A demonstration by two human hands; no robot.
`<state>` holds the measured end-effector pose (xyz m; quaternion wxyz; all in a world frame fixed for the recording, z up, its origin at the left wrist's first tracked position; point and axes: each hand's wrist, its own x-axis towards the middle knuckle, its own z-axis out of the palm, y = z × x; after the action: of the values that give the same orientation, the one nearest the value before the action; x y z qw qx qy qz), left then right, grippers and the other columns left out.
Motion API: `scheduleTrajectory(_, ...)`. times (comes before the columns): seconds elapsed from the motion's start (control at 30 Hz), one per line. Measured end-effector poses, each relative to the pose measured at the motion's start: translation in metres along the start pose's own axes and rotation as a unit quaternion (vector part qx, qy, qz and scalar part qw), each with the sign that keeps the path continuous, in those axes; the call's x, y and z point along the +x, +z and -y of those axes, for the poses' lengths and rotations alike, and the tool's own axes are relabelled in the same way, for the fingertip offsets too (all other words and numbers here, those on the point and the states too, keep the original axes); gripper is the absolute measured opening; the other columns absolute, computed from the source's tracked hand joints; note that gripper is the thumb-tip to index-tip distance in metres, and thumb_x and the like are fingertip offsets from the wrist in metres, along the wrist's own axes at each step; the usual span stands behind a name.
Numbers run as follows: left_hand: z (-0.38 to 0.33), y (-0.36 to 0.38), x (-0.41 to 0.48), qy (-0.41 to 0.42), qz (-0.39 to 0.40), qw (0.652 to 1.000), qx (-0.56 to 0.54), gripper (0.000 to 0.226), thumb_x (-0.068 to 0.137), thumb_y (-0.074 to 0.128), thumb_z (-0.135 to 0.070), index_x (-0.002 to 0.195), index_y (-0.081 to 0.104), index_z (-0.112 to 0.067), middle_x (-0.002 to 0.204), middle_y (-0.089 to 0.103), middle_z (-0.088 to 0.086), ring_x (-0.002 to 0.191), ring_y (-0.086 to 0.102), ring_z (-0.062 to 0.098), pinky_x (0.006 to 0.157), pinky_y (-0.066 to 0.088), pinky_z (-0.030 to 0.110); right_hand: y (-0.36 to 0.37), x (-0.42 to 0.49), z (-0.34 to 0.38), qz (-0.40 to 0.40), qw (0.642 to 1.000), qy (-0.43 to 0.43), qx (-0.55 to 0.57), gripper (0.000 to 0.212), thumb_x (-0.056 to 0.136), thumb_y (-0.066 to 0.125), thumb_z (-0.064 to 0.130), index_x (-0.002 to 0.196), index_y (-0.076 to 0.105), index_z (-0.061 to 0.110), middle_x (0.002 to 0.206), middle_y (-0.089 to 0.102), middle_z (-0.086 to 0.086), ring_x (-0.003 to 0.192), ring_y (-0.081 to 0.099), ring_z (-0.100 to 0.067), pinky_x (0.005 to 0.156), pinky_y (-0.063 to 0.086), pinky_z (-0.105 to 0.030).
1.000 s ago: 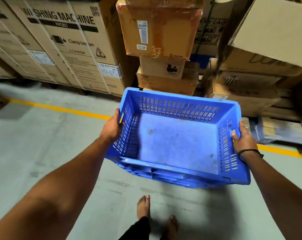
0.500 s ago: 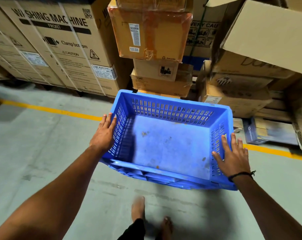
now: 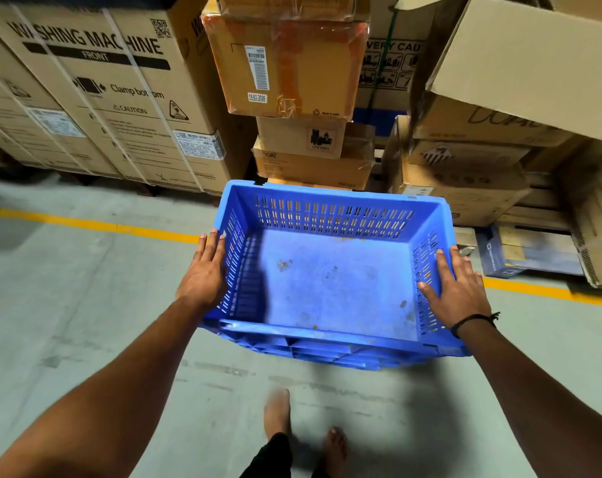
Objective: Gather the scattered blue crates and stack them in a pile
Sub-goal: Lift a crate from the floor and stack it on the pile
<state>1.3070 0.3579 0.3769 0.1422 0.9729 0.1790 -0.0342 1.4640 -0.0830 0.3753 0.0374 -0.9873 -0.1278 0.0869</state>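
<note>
A blue slotted crate (image 3: 330, 215) sits empty in front of me, mouth up, with specks of dirt on its floor. Under its near edge I see the ribbed blue rim of another crate (image 3: 327, 353), so it seems nested on a pile. My left hand (image 3: 204, 270) lies flat against the crate's left wall, fingers straight. At the right rim, my right hand (image 3: 454, 288), with a black wrist cord, rests flat on the wall with its fingers spread. Neither hand curls around the rim.
Large cardboard boxes line the far side: a washing machine box (image 3: 96, 91) at left, a taped stack (image 3: 292, 63) behind the crate, open cartons (image 3: 499, 81) at right. A yellow line (image 3: 85, 224) crosses the grey floor. My bare feet (image 3: 277, 412) stand just before the crate.
A second ago both hands gripped the crate's rim and carried it. The crate has since come down and both hands have opened flat against its side walls.
</note>
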Motion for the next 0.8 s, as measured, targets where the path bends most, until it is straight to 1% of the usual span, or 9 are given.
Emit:
scheduleTrajectory(0.13,0.001,-0.002,0.013,0.001,-0.002,1.000,-0.017,0.062,0.095,0.039,-0.008,0.149,0.009,-0.003,0.159,-0.001,0.010,0.146,-0.006,0.029,0.119,0.005,0.036,0.002,-0.002,0.001,-0.001,1.000,0.003,-0.019,0.078,0.082,0.036,0.062,0.148,0.025,0.022,0.158,0.013,-0.011,0.141,0.020,-0.037,0.109,0.025,-0.052)
scheduleTrajectory(0.23,0.000,-0.004,0.014,-0.010,0.015,1.000,-0.014,0.061,0.097,0.038,-0.014,0.150,0.008,-0.006,0.159,-0.003,0.009,0.146,-0.008,0.029,0.120,0.005,0.038,0.003,-0.001,0.001,0.018,0.999,0.011,-0.032,0.075,0.087,0.042,0.062,0.150,0.020,0.026,0.159,0.004,-0.007,0.144,0.013,-0.032,0.113,0.021,-0.050)
scheduleTrajectory(0.3,-0.002,-0.007,0.011,-0.007,0.020,1.000,0.017,0.063,0.098,0.039,-0.022,0.150,0.007,-0.007,0.159,-0.003,0.010,0.146,-0.008,0.030,0.120,0.005,0.041,0.000,0.000,0.000,0.029,0.999,0.008,-0.042,0.076,0.086,0.035,0.066,0.150,0.017,0.029,0.160,0.000,-0.006,0.145,0.009,-0.031,0.114,0.018,-0.049)
scheduleTrajectory(0.37,-0.005,-0.008,0.003,-0.010,0.017,0.998,0.058,0.067,0.098,0.039,-0.033,0.151,0.005,-0.010,0.159,-0.002,0.010,0.147,-0.006,0.027,0.120,0.003,0.041,-0.006,-0.004,-0.002,0.042,0.997,-0.006,-0.070,0.079,0.081,0.022,0.071,0.150,0.015,0.033,0.160,0.001,-0.007,0.145,0.009,-0.031,0.114,0.017,-0.051)
scheduleTrajectory(0.43,-0.008,-0.005,-0.013,-0.008,0.008,0.998,0.069,0.068,0.097,0.036,-0.041,0.150,0.007,-0.011,0.159,0.003,0.009,0.147,-0.002,0.024,0.119,0.003,0.041,-0.008,-0.014,-0.005,0.032,0.995,-0.034,-0.085,0.083,0.077,0.011,0.075,0.148,0.022,0.033,0.158,0.012,-0.011,0.143,0.017,-0.035,0.111,0.021,-0.054)
scheduleTrajectory(0.53,-0.009,0.003,-0.034,0.000,0.001,0.997,0.077,0.073,0.092,0.021,-0.051,0.149,0.012,-0.008,0.159,0.008,0.009,0.147,0.002,0.022,0.118,0.002,0.037,-0.002,-0.039,-0.006,0.028,0.997,-0.057,-0.050,0.088,0.080,0.004,0.078,0.144,0.037,0.027,0.154,0.026,-0.015,0.138,0.028,-0.041,0.105,0.030,-0.057)
scheduleTrajectory(0.57,-0.008,0.005,-0.034,0.001,0.001,0.997,0.076,0.074,0.091,0.019,-0.052,0.149,0.012,-0.007,0.159,0.008,0.009,0.147,0.001,0.022,0.118,0.001,0.036,0.001,-0.042,-0.006,0.031,0.997,-0.052,-0.039,0.089,0.080,0.003,0.079,0.143,0.038,0.026,0.153,0.026,-0.016,0.138,0.028,-0.041,0.105,0.030,-0.057)
scheduleTrajectory(0.67,-0.009,0.003,-0.023,-0.004,0.009,0.998,0.059,0.071,0.095,0.024,-0.050,0.149,0.011,-0.005,0.159,0.005,0.010,0.147,0.000,0.022,0.118,0.001,0.036,0.000,-0.034,-0.005,0.020,0.999,-0.038,-0.021,0.093,0.077,0.001,0.081,0.146,0.032,0.027,0.156,0.018,-0.013,0.141,0.021,-0.038,0.110,0.023,-0.053)
scheduleTrajectory(0.8,-0.016,0.002,-0.026,-0.013,0.011,0.998,0.068,0.072,0.097,0.029,-0.048,0.149,0.007,-0.005,0.159,0.002,0.010,0.147,-0.002,0.021,0.119,0.002,0.034,0.003,-0.023,-0.011,0.011,0.999,-0.046,-0.019,0.089,0.076,0.014,0.078,0.148,0.025,0.028,0.159,0.010,-0.009,0.145,0.013,-0.033,0.114,0.017,-0.051)
